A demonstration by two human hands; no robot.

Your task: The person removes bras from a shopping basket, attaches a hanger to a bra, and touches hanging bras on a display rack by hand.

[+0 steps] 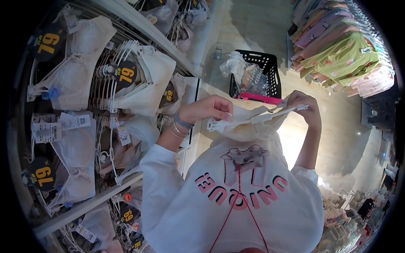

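Observation:
A pale cream bra (255,130) hangs from a white plastic hanger (272,115) in front of my chest. My left hand (211,109) is closed by the hanger's left end, with thumb and fingers pinched at the bra's strap; exactly what lies between the fingertips is partly hidden. At the hanger's other end, my right hand (304,105) is closed around the hanger and the strap there. The bra's cups droop below the hanger against my white shirt.
Racks of bras (143,80) with round black price tags (126,74) stand close on the left. A black shopping basket (276,78) with a pink handle (259,98) sits on the floor ahead, holding plastic-wrapped goods. Colourful clothes (346,59) hang at the upper right.

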